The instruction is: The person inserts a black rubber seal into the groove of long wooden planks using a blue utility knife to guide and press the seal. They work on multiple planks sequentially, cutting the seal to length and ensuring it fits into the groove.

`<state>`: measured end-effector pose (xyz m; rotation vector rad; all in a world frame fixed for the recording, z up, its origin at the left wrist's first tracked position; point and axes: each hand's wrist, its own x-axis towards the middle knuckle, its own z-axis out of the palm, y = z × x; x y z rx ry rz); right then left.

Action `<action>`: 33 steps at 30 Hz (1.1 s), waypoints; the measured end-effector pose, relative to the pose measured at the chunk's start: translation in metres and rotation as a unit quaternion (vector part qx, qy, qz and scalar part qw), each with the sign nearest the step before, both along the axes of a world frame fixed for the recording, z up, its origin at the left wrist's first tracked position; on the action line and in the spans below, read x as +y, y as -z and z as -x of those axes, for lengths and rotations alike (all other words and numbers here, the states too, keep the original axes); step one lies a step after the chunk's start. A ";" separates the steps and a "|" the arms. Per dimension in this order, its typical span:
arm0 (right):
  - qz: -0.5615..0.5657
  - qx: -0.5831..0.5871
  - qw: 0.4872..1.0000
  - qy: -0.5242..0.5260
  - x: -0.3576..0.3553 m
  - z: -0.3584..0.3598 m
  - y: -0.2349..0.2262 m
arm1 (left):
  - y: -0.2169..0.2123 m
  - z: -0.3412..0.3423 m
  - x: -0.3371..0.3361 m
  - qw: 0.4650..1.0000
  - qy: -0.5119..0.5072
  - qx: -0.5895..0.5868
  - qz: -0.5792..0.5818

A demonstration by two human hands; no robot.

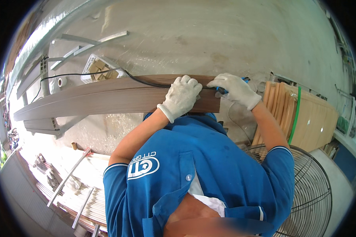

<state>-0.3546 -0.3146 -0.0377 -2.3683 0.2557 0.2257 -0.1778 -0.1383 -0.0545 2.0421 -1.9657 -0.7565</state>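
Note:
A long brown wood-grain plank (106,96) lies crosswise in front of me. A thin black cord or strip (146,82) runs along its top and passes under my left hand (181,96). This gloved hand is closed on the strip, its knuckles up, resting on the plank. Over the plank's right end, my right hand (236,90), also in a white glove, is closed round a blue-and-black hand tool (221,91). Most of the tool is hidden by the fingers, so its exact kind does not show. The strip reappears between the two hands.
Beyond the plank stands a white plastic crate (91,65) of brown blocks, with a white roll (62,81) nearby. Metal bars (103,39) stick out behind it. Wrapped tan panels (308,112) with a green strap stand at right, beside a large wire fan cage (310,189).

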 end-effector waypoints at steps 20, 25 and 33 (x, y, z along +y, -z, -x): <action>0.018 0.132 0.989 0.071 -0.022 0.037 0.015 | -0.013 0.041 -0.026 0.989 0.116 -0.097 -0.005; -0.051 0.088 0.990 0.097 -0.018 0.046 0.021 | -0.011 0.040 -0.026 0.992 0.105 -0.076 -0.009; -0.160 0.112 0.974 0.111 -0.029 0.047 0.021 | -0.019 0.039 -0.023 0.992 0.090 -0.089 -0.001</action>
